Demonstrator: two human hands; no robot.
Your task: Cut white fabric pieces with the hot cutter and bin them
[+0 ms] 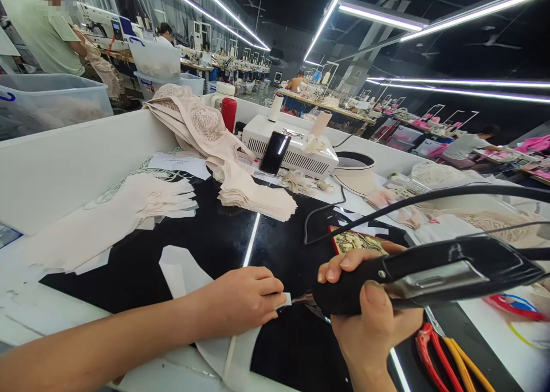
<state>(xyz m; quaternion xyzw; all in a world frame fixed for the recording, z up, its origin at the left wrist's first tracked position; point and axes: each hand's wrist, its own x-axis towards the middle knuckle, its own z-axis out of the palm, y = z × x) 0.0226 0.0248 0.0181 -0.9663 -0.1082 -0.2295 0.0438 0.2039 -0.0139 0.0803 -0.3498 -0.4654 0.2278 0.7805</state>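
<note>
Your left hand pinches a small pale fabric piece flat on the black table, steadying it for the black handheld tool your right hand grips closed, its tip touching the piece.

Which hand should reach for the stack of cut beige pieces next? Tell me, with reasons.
Left, probably. The left hand only pinches a small white piece and lies nearer the stack; the right hand grips the black tool.
</note>
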